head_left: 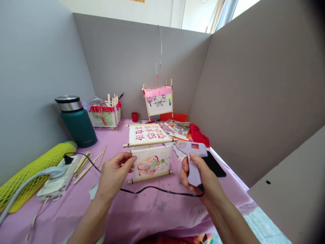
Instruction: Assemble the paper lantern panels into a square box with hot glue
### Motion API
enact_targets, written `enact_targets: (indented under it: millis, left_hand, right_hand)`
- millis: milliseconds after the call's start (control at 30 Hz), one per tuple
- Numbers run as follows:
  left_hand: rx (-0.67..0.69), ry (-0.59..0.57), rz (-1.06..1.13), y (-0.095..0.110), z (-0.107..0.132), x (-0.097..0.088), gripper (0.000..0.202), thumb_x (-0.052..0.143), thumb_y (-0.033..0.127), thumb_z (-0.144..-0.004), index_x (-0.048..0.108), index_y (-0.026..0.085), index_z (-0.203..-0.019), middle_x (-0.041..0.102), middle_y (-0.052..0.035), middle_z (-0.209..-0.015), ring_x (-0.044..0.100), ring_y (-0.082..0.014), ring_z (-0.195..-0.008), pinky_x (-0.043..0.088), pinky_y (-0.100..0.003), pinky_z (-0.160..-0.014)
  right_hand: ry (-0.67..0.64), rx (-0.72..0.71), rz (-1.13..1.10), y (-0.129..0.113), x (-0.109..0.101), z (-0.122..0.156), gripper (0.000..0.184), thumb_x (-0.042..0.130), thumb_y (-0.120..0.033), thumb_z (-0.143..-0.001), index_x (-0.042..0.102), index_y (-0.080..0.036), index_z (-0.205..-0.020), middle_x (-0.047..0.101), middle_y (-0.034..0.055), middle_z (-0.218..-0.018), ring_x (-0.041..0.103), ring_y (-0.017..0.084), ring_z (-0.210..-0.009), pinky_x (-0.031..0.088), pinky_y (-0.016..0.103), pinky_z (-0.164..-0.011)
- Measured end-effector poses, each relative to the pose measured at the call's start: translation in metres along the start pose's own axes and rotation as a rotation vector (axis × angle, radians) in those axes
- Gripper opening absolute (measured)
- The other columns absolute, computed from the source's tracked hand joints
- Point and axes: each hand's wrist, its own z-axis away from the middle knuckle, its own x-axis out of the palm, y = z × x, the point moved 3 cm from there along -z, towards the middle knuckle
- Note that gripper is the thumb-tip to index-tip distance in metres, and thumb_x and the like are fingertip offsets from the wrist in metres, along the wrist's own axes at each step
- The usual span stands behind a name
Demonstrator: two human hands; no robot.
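Observation:
My right hand (198, 171) is wrapped round the handle of a pale purple hot glue gun (193, 149). The gun's nozzle points left, at the right end of a wooden stick on a small paper lantern frame. My left hand (115, 173) pinches the left edge of the lantern's front panel (152, 162), which carries a colourful butterfly-like drawing. Above that lies the top panel (148, 134) with red star shapes, edged by wooden sticks with dark ends. A black cord (162, 190) runs from the gun's handle leftward across the purple cloth.
At left stand a teal bottle (78, 125), a power strip (59, 179), loose wooden sticks (83, 166) and a yellow mesh-covered thing (33, 173). Behind are a decorated box (104, 117) and a hanging lantern (159, 101). A black phone-like slab (215, 164) lies right. Grey partitions enclose the table.

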Motion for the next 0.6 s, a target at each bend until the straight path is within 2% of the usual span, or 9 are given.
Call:
enact_targets:
  millis: [267,400,500,600]
  left_hand:
    - [-0.003,-0.011,-0.016,-0.002,-0.001,0.000,0.031,0.067,0.044,-0.069,0.067,0.015,-0.082,0.067,-0.0015,-0.067,0.062,-0.0146,-0.055,0.052,-0.026,-0.056]
    - [-0.004,-0.011,-0.017,-0.002,0.000,-0.001,0.032,0.067,0.044,-0.070,0.068,0.015,-0.083,0.067,-0.0019,-0.068,0.061,-0.0144,-0.055,0.052,-0.026,-0.056]
    - [-0.007,-0.008,-0.008,-0.002,0.000,-0.001,0.032,0.067,0.044,-0.070,0.067,0.015,-0.083,0.067,-0.0015,-0.069,0.061,-0.0140,-0.055,0.052,-0.025,-0.055]
    - [-0.003,-0.005,0.008,-0.001,-0.001,0.000,0.031,0.068,0.043,-0.069,0.067,0.015,-0.081,0.066,-0.0011,-0.068,0.060,-0.0136,-0.055,0.052,-0.024,-0.054]
  right_hand:
    - [-0.012,0.005,-0.011,0.003,-0.001,-0.002,0.040,0.044,-0.052,-0.085,0.046,-0.019,-0.061,0.054,-0.0004,-0.040,0.037,0.006,-0.031,0.023,0.016,-0.033]
    - [-0.031,0.009,0.068,0.009,-0.007,-0.002,0.041,0.042,-0.053,-0.086,0.046,-0.020,-0.062,0.054,-0.0012,-0.041,0.036,0.007,-0.033,0.027,0.019,-0.036]
    - [-0.060,0.024,0.348,0.018,-0.015,0.001,0.044,0.038,-0.053,-0.088,0.049,-0.020,-0.061,0.055,-0.0002,-0.044,0.043,0.011,-0.037,0.034,0.024,-0.042]
    - [0.035,-0.111,0.962,0.025,-0.025,0.005,0.047,0.038,-0.054,-0.090,0.053,-0.020,-0.062,0.061,0.0048,-0.055,0.058,0.019,-0.054,0.040,0.030,-0.055]
